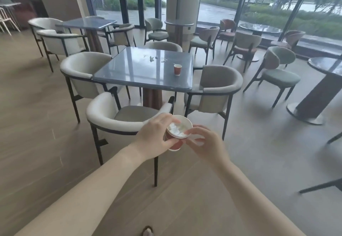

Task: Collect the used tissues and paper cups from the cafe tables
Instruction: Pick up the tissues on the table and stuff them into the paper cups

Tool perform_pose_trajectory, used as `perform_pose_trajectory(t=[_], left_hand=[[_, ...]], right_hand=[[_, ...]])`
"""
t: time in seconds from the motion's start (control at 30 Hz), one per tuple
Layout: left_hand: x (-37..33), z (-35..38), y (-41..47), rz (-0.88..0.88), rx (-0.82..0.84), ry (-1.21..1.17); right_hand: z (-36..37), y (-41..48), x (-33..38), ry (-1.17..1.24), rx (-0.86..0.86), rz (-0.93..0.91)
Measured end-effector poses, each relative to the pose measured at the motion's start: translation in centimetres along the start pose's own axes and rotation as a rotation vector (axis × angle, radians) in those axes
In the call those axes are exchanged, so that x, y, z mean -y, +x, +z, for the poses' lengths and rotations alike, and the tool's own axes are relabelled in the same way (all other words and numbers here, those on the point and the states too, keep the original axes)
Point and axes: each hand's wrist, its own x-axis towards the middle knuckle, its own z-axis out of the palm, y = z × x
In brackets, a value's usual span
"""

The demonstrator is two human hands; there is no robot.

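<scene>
Cafe floor, glass-walled, grey daylight, wood-look boards underfoot. I stand short of the square table (129, 73), with a pale chair (103, 111) between me and it.

Hands together in front of me, both on the same load. Left hand (155, 139) wraps the held cup (175, 144) from the side, thumb low on the red wall, fingers over the rim. Crumpled tissues (175, 130) fill it nearly to the top. Right hand (205, 143) comes in from the other side, fingers curled, pinching a white scrap (199, 142) just beside the rim. It is likely another tissue, though blur keeps me from being sure.

Step in hand, as I read it: packing collected tissue down into the cup so it serves as the carrier.

Left to gather on the square table: second cup (177, 69), upright near the right edge, and tissue scraps (152, 58) scattered toward the far side, apart from that cup.

Next move calls for: scrap pushed in, right hand freed, a step round the chair, then a reach across. The held cup is nearly full, so nesting it in the second one may suit better than stuffing more.
</scene>
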Motion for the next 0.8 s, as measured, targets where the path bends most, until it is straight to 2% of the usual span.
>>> perform_pose_trajectory(t=[0.17, 0.37, 0.63, 0.8], left_hand=[[7.8, 1.4, 11.6, 0.023, 0.015, 0.006], [14.1, 2.7, 27.4, 0.053, -0.011, -0.012], [20.1, 9.7, 44.2, 0.058, 0.081, -0.045], [23.7, 14.1, 54.4, -0.015, 0.031, -0.044]], right_hand=[[1.8, 12.0, -6.1, -0.028, -0.007, -0.006], [0.5, 26.9, -12.8, -0.075, -0.088, -0.036], [-1.5, 41.2, -25.8, -0.107, -0.056, 0.04], [-3.4, 51.3, -33.5, -0.102, -0.014, 0.022]])
